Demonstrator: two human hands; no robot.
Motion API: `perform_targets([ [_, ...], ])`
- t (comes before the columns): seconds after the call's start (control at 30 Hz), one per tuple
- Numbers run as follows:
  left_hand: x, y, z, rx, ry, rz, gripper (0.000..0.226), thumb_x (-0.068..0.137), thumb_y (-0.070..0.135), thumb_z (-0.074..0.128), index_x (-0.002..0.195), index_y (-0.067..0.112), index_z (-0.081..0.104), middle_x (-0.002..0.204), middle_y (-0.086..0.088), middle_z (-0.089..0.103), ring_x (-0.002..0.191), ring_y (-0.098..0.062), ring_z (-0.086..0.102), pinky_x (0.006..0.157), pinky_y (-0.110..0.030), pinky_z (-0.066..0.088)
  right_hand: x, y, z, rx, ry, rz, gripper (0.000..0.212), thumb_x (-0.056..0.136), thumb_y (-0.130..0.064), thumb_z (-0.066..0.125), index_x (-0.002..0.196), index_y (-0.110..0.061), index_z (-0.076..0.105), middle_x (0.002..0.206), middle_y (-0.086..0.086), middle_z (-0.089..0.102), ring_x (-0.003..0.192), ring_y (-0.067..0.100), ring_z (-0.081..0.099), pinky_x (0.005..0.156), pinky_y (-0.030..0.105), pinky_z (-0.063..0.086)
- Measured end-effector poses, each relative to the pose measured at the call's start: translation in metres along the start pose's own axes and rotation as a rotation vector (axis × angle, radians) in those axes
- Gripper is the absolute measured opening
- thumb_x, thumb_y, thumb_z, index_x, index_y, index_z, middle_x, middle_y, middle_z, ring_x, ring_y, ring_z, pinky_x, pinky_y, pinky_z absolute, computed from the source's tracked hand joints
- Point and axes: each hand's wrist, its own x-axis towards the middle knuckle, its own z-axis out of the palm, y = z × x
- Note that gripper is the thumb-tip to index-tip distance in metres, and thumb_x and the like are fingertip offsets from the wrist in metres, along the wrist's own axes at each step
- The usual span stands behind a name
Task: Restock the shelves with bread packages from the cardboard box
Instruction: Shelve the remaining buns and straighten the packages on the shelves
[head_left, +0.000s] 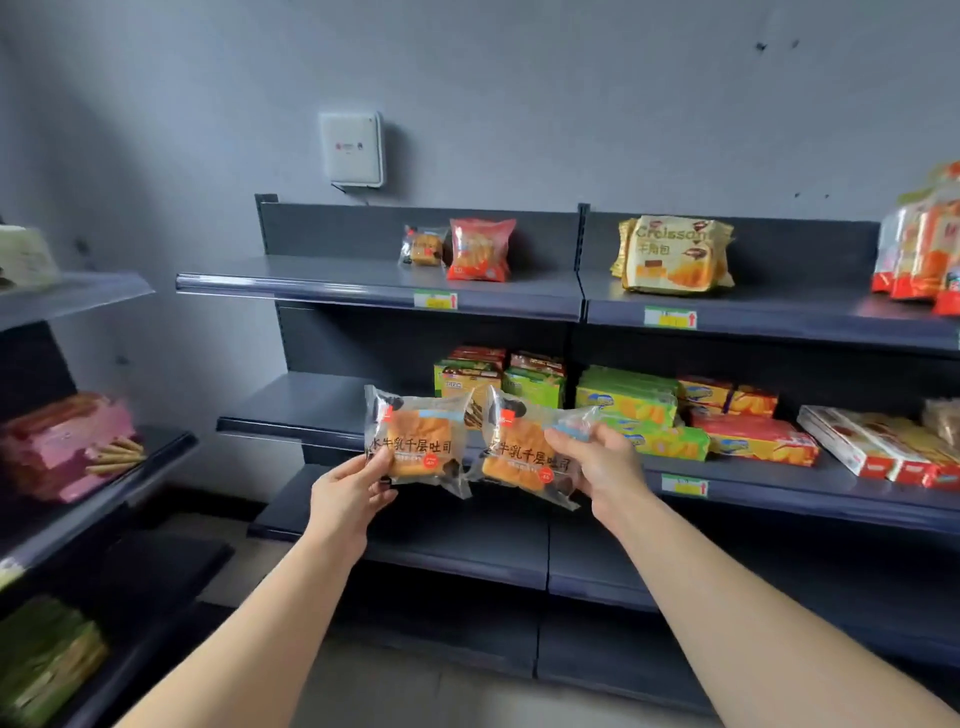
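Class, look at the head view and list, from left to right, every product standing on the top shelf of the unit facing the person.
small clear bread package → red snack bag → gold croissant packs → red-and-orange packs at the picture's right edge

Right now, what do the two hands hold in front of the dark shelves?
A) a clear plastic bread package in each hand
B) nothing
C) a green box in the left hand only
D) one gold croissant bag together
A: the left hand pinches one clear plastic bread package, and the right hand grips a second bread package.
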Motion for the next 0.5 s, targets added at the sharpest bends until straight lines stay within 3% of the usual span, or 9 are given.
perform_targets([
  [0.07, 0.017, 0.021, -0.005, -0.023, -0.002, 0.038, 0.011, 0.088, 0.012, 0.066, 0.094, 0.003, 0.07, 0.085, -0.01, 0.071, 0.068, -0.016, 0.063, 0.069, -0.027, 0.053, 0.016, -0.012, 0.026, -0.007, -0.018, -0.039, 0.036, 0.066, -0.02, 0.087, 0.096, -0.014, 0.067, 0.101, 0.006, 0.074, 0.098, 0.026, 0.07, 0.081, 0.042, 0.057],
  [0.13, 0.034, 0.041, -0.007, -0.028, -0.001, 0.086, 0.008, 0.088, 0.01, 0.066, 0.086, 0.004, 0.071, 0.082, -0.01, 0.071, 0.07, -0.018, 0.062, 0.071, -0.029, 0.055, 0.032, -0.025, 0.051, -0.04, -0.022, -0.087, 0.038, 0.065, -0.024, 0.088, 0.096, -0.015, 0.068, 0.1, 0.003, 0.074, 0.096, 0.024, 0.069, 0.088, 0.044, 0.056],
  [0.23, 0.067, 0.067, -0.009, -0.015, 0.028, 0.151, 0.011, 0.088, 0.011, 0.066, 0.081, 0.004, 0.07, 0.08, -0.01, 0.069, 0.064, -0.015, 0.061, 0.067, -0.024, 0.058, 0.06, -0.042, 0.087, -0.05, -0.015, -0.145, 0.033, 0.068, -0.024, 0.087, 0.093, -0.014, 0.068, 0.097, 0.003, 0.073, 0.094, 0.023, 0.069, 0.088, 0.044, 0.056],
  [0.37, 0.115, 0.099, -0.004, -0.03, 0.036, 0.204, 0.013, 0.087, 0.013, 0.067, 0.093, 0.001, 0.069, 0.083, -0.012, 0.069, 0.066, -0.016, 0.063, 0.068, -0.025, 0.059, 0.106, -0.064, 0.13, -0.05, -0.038, -0.225, 0.024, 0.069, -0.019, 0.085, 0.086, -0.014, 0.069, 0.091, 0.003, 0.073, 0.092, 0.025, 0.069, 0.085, 0.044, 0.057],
  [0.5, 0.162, 0.128, 0.01, -0.095, 0.016, 0.233, 0.009, 0.088, 0.01, 0.065, 0.087, 0.002, 0.068, 0.068, -0.006, 0.069, 0.049, -0.008, 0.062, 0.072, -0.029, 0.057, 0.153, -0.087, 0.169, -0.055, -0.065, -0.274, 0.023, 0.071, -0.021, 0.085, 0.085, -0.022, 0.067, 0.093, -0.001, 0.072, 0.092, 0.019, 0.067, 0.084, 0.042, 0.057],
])
